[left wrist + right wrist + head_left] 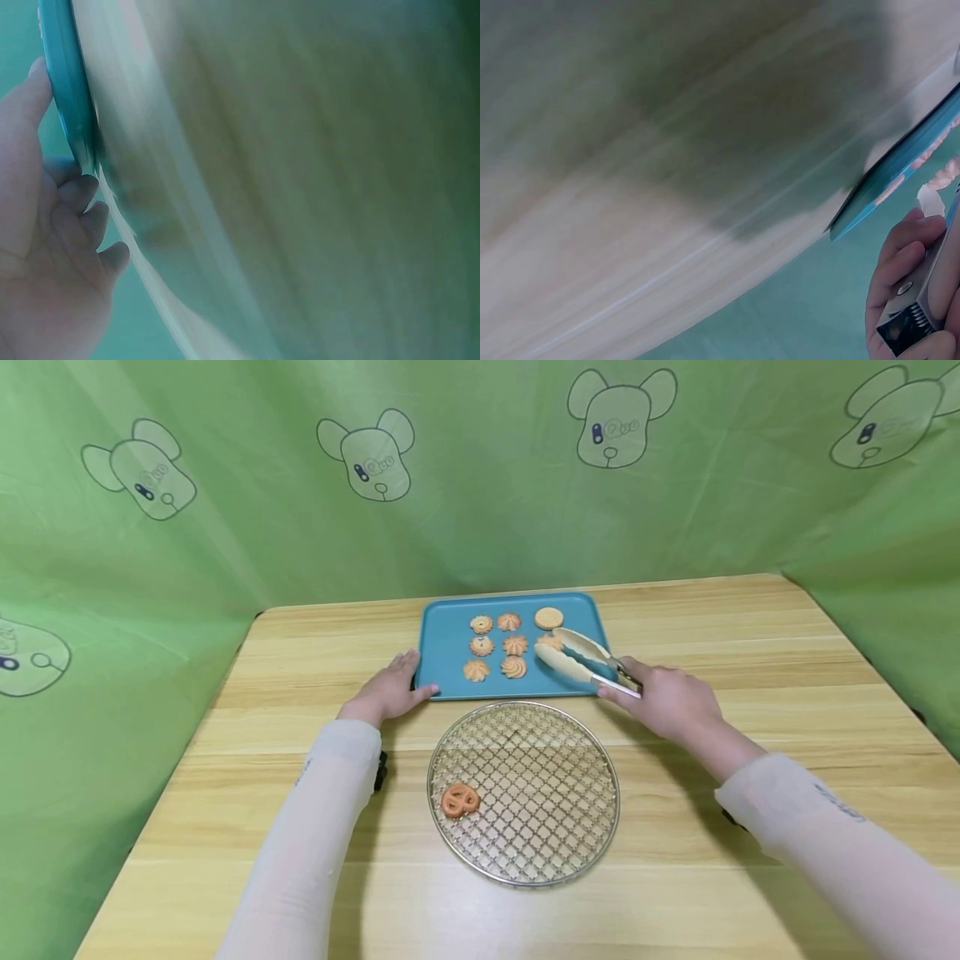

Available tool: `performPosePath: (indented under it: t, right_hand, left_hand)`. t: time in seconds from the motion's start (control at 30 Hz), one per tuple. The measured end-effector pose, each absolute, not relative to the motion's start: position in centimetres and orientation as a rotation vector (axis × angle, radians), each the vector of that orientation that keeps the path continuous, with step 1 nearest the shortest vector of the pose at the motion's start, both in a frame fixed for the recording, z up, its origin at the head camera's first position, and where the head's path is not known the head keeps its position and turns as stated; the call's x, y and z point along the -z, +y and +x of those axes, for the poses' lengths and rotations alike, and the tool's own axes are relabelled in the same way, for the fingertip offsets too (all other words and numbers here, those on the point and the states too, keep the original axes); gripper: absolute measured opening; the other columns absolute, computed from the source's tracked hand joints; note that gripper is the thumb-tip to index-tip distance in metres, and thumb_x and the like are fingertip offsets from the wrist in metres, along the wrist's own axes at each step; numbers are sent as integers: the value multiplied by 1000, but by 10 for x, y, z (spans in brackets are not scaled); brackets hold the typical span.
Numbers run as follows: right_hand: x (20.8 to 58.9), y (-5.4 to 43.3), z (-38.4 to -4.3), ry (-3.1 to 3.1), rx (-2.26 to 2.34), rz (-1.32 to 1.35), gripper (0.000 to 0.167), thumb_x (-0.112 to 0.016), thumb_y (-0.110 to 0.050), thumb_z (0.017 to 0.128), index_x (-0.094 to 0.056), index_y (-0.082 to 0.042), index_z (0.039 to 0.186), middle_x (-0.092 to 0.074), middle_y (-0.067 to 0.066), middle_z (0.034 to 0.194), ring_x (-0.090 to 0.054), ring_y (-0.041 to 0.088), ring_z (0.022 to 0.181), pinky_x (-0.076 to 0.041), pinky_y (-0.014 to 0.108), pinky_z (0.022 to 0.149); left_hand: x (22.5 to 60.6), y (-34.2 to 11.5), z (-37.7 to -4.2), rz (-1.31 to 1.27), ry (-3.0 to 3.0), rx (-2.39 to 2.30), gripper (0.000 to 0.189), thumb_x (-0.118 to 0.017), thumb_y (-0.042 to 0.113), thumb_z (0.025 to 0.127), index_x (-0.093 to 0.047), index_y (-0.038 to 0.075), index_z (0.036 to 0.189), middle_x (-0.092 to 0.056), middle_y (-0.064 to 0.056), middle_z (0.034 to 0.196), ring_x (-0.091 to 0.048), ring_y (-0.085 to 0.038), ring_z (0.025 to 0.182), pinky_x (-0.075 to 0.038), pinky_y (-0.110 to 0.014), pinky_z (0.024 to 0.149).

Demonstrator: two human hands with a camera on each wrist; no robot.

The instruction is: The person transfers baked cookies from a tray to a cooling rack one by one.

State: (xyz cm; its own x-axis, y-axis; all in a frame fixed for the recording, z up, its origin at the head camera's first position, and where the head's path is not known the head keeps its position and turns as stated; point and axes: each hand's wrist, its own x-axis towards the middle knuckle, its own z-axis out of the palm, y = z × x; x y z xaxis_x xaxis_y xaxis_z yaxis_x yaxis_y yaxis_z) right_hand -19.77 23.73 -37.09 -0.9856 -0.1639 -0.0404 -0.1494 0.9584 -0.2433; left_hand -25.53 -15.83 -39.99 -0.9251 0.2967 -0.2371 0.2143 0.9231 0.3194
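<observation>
My right hand [675,700] grips a pair of tongs [581,653] with metal arms and cream-coloured tips. Between the tips is a fluted cookie [551,642], partly hidden by them; in the right wrist view this cookie [943,175] seems to be slightly off the tray. Beneath is a blue rectangular tray [450,627] bearing several other cookies [513,667], including a plain round one [549,617]. At the tray's near left corner is my left hand [388,691], its thumb on the front rim and its fingers extended along the left side, touching the edge.
A round wire rack [540,793] lies on the wooden table [720,877] in front of the tray. One pretzel-shaped cookie [460,800] sits on its left part. Green curtain [480,543] printed with bear heads surrounds the table at the back and both sides.
</observation>
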Motion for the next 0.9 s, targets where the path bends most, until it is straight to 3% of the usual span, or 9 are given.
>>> performPosePath:
  t: [0.3,0.53,0.9]
  right_hand:
    - [373,233,-183,3035,393,-334,87,-46,-71,86,-39,-8,146,-62,21,90,-51,25,62,-37,33,39]
    - [372,228,-173,3025,412,-371,86,-47,-71,85,-40,-9,146,-39,4,59,-37,18,51,-31,31,39]
    - [374,224,-162,3028,422,-519,82,-47,-69,87,-45,-8,142,-40,0,58,-34,14,49,-30,29,40]
  left_hand:
    - [401,-160,-256,374,2797,-431,83,-44,52,97,-6,3,152,-7,-12,158,-5,-28,144,-10,-42,116]
    - [403,-162,-257,398,2785,-456,88,-40,59,95,-5,3,152,-6,-13,158,-3,-29,144,-8,-42,116]
    - [401,-160,-256,383,2795,-405,84,-42,54,97,-5,3,152,-6,-12,158,-4,-28,144,-9,-41,116]
